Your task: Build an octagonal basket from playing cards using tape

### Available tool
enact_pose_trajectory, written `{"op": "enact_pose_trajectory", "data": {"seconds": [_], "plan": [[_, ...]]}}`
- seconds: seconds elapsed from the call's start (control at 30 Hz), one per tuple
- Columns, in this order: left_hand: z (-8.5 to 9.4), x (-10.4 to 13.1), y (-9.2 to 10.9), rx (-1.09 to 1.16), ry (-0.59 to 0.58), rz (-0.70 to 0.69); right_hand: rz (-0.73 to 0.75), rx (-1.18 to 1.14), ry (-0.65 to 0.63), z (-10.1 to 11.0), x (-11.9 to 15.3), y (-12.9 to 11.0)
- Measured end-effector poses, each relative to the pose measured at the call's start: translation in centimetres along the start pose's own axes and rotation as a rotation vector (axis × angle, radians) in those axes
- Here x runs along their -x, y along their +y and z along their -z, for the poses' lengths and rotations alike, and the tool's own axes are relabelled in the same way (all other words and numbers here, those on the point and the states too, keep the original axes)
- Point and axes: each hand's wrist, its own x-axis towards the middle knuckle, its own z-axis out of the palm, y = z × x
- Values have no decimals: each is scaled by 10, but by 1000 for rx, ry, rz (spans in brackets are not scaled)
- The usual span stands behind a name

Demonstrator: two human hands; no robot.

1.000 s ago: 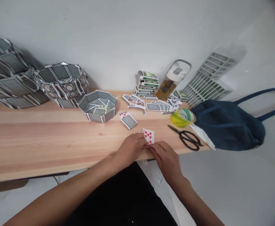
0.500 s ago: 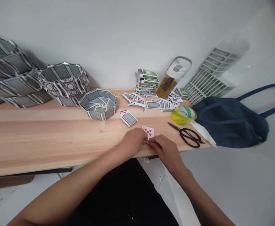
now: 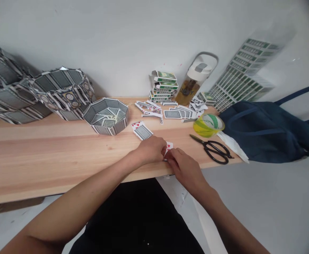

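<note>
White with red hearts, the playing card (image 3: 169,145) lies right between my two hands, near the front edge of the tabletop (image 3: 90,151). My left grip (image 3: 152,150) comes over it from the left and covers much of its face; my right grip (image 3: 187,168) meets its near end from the right. Neither hand is nearer: both touch it. Its long axis seems to point away from me, toward the wall (image 3: 117,42), though too little shows to be certain. Each grip is closed to a narrow pinch on the near part of the card; I cannot tell how firmly, since my fingers hide that edge. What I do see is a pale, slim patch with a few hearts, tapering toward my fingertips. Just beyond my left hand rests a patterned card pair (image 3: 143,131), partly face down; to my right are black-handled scissors (image 3: 215,151), apart from both hands.
</note>
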Motion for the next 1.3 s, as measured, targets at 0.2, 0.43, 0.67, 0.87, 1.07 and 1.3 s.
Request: {"op": "enact_pose_trajectory", "data": {"seconds": [0.2, 0.43, 0.67, 0.87, 1.07, 1.3], "plan": [[5, -3, 3, -25, -36, 4, 53, -16, 161, -10, 16, 2], [9, -8, 3, -27, -99, 14, 266, 165, 280, -23, 48, -3], [10, -7, 3, 1, -98, 41, 257, 315, 195, -33, 51, -9], [12, -3, 5, 23, -94, 63, 231, 332, 193, -31, 51, -10], [6, -4, -6, 129, -16, 19, 239, 351, 181, -34, 51, -8], [-34, 38, -15, 248, 476, -123, 205, 343, 157, -36, 53, -9]]}}
